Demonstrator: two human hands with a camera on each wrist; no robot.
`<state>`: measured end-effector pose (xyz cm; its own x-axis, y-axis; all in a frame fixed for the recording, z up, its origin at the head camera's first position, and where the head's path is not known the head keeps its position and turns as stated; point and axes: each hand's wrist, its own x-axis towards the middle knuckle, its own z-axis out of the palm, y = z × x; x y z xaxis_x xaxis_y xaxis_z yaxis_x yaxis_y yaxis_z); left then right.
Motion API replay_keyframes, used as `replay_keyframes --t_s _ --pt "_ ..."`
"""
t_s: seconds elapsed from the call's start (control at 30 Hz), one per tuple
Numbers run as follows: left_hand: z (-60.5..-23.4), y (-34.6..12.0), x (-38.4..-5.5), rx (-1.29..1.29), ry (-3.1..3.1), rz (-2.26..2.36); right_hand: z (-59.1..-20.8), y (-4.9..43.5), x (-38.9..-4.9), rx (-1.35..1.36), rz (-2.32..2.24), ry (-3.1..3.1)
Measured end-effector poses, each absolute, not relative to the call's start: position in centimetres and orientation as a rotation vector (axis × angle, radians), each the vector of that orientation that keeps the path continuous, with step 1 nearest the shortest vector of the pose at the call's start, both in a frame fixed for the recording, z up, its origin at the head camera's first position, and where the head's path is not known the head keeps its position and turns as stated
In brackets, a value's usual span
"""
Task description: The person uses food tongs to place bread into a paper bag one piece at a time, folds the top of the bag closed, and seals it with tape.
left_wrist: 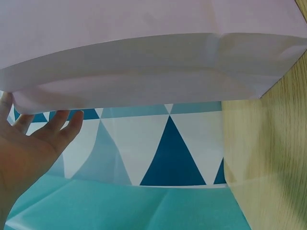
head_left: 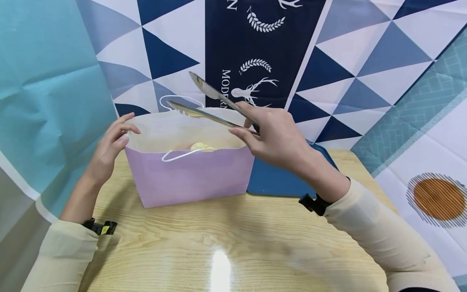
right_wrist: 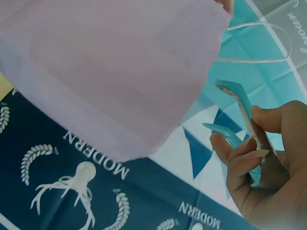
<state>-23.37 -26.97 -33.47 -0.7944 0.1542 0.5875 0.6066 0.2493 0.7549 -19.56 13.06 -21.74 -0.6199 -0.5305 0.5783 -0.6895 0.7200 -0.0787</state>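
Note:
A lilac paper bag (head_left: pixel 193 174) with a pale inside and white cord handles (head_left: pixel 181 155) stands upright on the table. My left hand (head_left: pixel 111 142) holds its left rim, fingers reaching over the edge; the left wrist view shows the fingers (left_wrist: pixel 69 127) at the bag's folded side. Above the opening, my right hand (head_left: pixel 277 136) grips metal tongs (head_left: pixel 215 116). Their two arms are spread and point left, with nothing between the tips. Inside the bag, a pale yellow item (head_left: pixel 200 146) shows just over the front rim; its lower part is hidden.
A blue tray (head_left: pixel 281 178) lies right of the bag, partly behind my right forearm. The wooden table (head_left: pixel 189 243) extends toward me. Patterned cloth (head_left: pixel 175 44) hangs close behind, with a teal sheet (head_left: pixel 54 101) on the left.

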Motion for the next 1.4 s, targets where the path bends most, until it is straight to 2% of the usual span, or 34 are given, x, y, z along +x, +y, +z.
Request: replay_keyframes --t_s 0.43,0.9,1.4 --pt "-33.2 -26.9 -23.2 -0.685 -2.138 -1.578 -22.0 18.8 -20.1 0.674 0.401 -2.363" --pt "-33.1 -27.4 -22.9 -0.692 -2.143 -1.594 -23.7 26.2 -23.6 0.318 0.394 -2.412" --pt "-33.5 -26.7 -23.3 -0.718 -2.165 -1.559 -29.9 38.0 -27.9 -0.053 0.331 -2.507"
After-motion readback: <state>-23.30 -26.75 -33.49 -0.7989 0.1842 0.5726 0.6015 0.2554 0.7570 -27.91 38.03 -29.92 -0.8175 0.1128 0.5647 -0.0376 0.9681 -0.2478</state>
